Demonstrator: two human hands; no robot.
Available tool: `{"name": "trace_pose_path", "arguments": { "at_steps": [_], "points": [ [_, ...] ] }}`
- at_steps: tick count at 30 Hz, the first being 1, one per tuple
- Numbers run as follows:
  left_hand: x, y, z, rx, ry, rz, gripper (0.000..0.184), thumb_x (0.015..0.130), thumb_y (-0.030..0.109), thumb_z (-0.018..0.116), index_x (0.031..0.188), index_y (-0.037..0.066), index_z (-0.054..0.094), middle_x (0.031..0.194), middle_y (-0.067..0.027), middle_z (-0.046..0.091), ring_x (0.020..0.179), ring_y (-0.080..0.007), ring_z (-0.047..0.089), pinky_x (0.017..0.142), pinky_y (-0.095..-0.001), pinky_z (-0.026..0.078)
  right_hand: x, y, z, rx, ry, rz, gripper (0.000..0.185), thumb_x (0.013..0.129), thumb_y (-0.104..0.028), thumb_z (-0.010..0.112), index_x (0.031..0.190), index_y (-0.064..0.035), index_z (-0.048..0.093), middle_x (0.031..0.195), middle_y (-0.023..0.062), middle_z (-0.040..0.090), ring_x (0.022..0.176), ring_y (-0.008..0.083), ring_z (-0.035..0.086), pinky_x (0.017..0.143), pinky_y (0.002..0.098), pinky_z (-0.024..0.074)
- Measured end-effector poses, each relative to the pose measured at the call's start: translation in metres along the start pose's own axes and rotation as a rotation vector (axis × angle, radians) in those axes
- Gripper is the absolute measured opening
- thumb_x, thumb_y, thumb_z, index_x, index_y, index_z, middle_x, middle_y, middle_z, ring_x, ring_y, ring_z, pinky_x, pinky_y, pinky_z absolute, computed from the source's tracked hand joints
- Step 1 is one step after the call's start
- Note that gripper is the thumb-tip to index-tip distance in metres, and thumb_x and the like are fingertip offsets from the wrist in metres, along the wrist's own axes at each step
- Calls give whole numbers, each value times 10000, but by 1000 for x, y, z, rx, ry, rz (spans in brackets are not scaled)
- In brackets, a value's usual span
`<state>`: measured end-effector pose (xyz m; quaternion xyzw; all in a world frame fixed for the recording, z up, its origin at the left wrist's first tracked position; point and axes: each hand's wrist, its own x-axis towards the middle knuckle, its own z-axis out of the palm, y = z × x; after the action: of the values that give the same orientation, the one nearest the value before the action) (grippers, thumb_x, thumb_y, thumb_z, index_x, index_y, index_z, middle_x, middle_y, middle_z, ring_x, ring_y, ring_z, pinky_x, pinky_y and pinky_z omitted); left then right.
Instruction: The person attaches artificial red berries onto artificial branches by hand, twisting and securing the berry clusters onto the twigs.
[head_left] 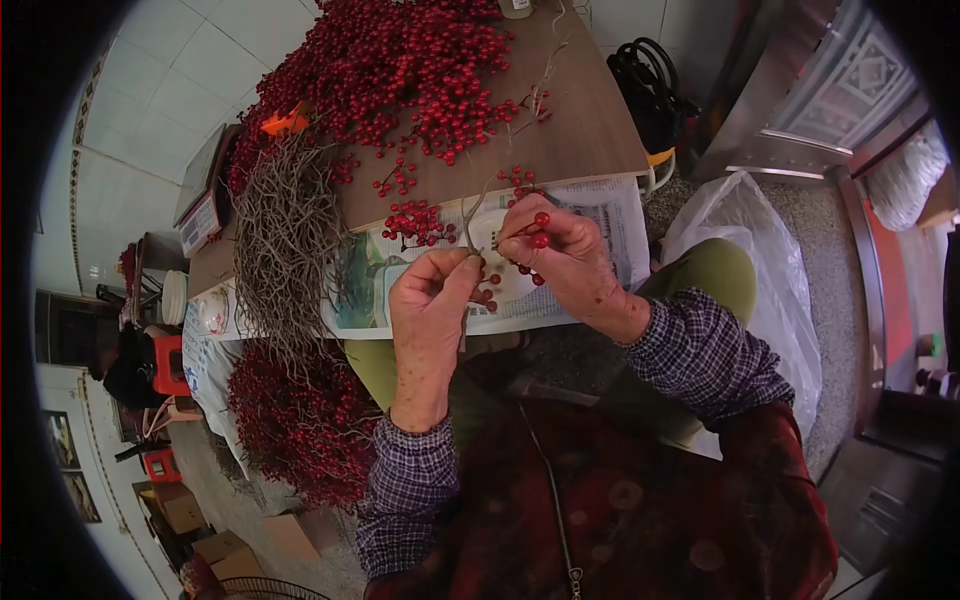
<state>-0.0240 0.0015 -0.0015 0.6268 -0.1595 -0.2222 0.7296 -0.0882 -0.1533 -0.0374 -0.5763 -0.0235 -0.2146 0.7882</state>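
My left hand pinches a thin berry twig between thumb and forefinger, its pale stem rising above the fingers. Close on the right, my right hand has its fingers closed around a small sprig of red berries, some showing above and below them. Below the fingertips, a few duller berries hang near a white round dish, partly hidden by the hands. Clusters of red berries lie just beyond my left hand on spread newspaper.
A big heap of red berries covers the far part of the wooden table. Bare twigs hang over its left edge, by a scale. More berry branches sit low on the left. A clear plastic bag stands right.
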Motion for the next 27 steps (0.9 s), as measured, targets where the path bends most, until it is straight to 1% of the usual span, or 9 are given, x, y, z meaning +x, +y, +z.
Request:
{"name": "trace_pose_path", "arguments": {
  "at_steps": [3, 5, 9, 12, 15, 18, 21, 23, 27],
  "points": [
    [-2, -1, 3, -100, -27, 1, 57, 899, 57, 628, 900, 0, 632, 806, -43, 654, 659, -94, 608, 595, -260, 537, -1, 7, 1, -40, -16, -49, 31, 864, 15, 623, 874, -12, 612, 922, -8, 550, 785, 71, 506, 694, 229, 424],
    [-3, -4, 4, -183, -40, -14, 63, 897, 61, 634, 908, -1, 631, 813, -54, 657, 654, -104, 614, 601, -266, 540, -2, 11, 3, 223, 18, 62, 26, 885, 16, 609, 887, -10, 611, 926, -17, 541, 803, 66, 508, 700, 232, 426],
    [-4, -5, 8, -241, -9, -24, 72, 896, 71, 643, 907, 1, 629, 813, -57, 658, 664, -106, 616, 600, -274, 543, -2, 10, 2, 257, 17, 109, 33, 901, 17, 593, 899, -10, 611, 929, -25, 527, 811, 64, 507, 698, 234, 429],
    [-6, -2, 12, -304, 18, -50, 26, 884, 41, 654, 875, 25, 636, 802, -22, 632, 688, -101, 582, 659, -240, 488, -3, 11, 2, 263, 29, 127, 48, 896, 26, 590, 897, -15, 614, 949, -21, 522, 822, 64, 510, 704, 232, 432],
    [-6, -2, 16, -362, -11, -52, 24, 885, 35, 651, 871, 25, 635, 808, -29, 637, 699, -113, 588, 663, -249, 492, -3, 9, 5, 237, 4, 65, 55, 893, 31, 587, 894, -18, 612, 965, -15, 517, 821, 67, 519, 708, 228, 437],
    [-7, -2, 18, -386, -10, -38, 26, 884, 33, 653, 868, 27, 633, 808, -33, 638, 700, -122, 589, 664, -255, 492, -2, 9, 7, 199, 54, 4, 29, 910, -15, 593, 929, -37, 594, 852, -42, 587, 758, 27, 529, 682, 195, 441],
    [-8, -2, 19, -389, -10, -40, 24, 882, 30, 653, 869, 29, 633, 820, -37, 645, 705, -122, 597, 667, -256, 498, -2, 10, 4, 168, 52, 7, 38, 902, -2, 594, 928, -30, 597, 862, -42, 574, 777, 27, 527, 701, 195, 439],
    [-8, -2, 20, -392, 10, -47, 22, 881, 27, 653, 871, 29, 634, 836, -42, 655, 717, -122, 610, 676, -256, 511, -3, 8, 4, 182, 44, 43, 62, 885, 41, 586, 882, -14, 616, 977, 0, 519, 823, 79, 531, 716, 234, 447],
    [-7, -9, 18, -367, -1, -2, 67, 895, 64, 645, 912, 2, 625, 848, -69, 669, 699, -123, 630, 630, -303, 563, -2, 11, 5, 197, 44, 14, 61, 883, 39, 588, 877, -13, 620, 978, 1, 521, 823, 78, 530, 714, 234, 446]
  ]
}}
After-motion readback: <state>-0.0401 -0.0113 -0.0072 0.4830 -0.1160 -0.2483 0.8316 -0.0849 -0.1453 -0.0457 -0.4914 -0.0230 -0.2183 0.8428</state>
